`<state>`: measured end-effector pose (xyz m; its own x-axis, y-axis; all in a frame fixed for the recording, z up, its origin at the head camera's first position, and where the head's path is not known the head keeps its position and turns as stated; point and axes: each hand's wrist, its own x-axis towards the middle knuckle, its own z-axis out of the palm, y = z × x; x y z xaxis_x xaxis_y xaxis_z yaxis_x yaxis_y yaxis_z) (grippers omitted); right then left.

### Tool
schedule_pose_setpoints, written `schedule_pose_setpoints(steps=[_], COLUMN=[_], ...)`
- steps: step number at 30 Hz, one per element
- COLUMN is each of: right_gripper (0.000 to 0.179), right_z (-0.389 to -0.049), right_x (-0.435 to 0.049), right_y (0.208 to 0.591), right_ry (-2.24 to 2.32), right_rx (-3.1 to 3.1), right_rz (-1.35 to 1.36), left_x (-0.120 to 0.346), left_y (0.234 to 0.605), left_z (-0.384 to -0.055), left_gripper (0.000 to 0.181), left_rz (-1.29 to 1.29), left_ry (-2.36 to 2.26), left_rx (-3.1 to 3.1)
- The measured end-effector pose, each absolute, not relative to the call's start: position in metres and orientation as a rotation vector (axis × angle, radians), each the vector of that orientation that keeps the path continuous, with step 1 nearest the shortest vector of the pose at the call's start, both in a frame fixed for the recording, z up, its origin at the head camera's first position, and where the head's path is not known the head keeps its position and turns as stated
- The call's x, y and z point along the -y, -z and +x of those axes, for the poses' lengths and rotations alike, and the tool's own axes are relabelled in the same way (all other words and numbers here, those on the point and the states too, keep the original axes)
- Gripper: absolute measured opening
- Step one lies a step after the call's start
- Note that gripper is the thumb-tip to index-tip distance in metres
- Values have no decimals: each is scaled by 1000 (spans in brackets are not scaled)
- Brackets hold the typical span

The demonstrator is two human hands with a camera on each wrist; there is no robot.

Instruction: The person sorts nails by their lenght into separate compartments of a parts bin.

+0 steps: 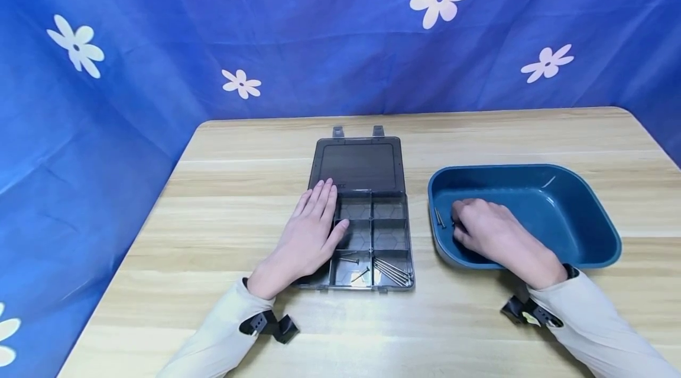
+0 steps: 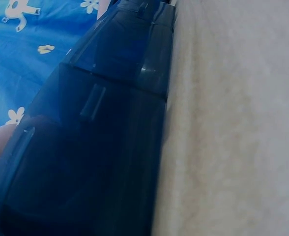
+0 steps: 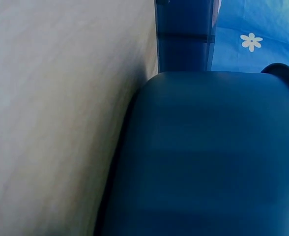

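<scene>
My left hand (image 1: 308,236) lies flat along the left side of a dark see-through compartment box (image 1: 391,235), fingers straight, with the thumb over a divider. The box's lid (image 1: 359,165) is folded back. Several long screws (image 1: 391,271) lie in the front right compartment, and a few more screws (image 1: 360,275) are in the one beside it. Inside a blue basin (image 1: 553,212), my right hand (image 1: 489,230) has its fingers curled near the left wall. A small dark screw end shows at its fingertips; the rest is hidden. Loose screws (image 1: 439,218) lie just left of it.
Both stand on a light wood table (image 1: 239,189). Blue cloth (image 1: 340,41) with white flowers hangs behind and at the left. The left wrist view shows the box's side wall (image 2: 105,147) close up; the right wrist view shows the basin's outer wall (image 3: 203,157).
</scene>
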<state>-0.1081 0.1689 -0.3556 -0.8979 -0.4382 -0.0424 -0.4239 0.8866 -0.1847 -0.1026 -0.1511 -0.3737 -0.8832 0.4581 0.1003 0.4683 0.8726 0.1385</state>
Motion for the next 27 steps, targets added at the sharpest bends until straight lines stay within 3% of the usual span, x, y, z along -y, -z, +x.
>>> schedule_pose_setpoints(steps=[27], right_gripper=[8], right_z=[-103], right_x=[-168], right_y=[362], right_ry=[389], right_rx=[-3009], right_rz=[-723], left_x=[153], left_y=[378], left_z=[-104], left_gripper=[66], left_rz=[-745], left_ry=[273], left_rx=[2930])
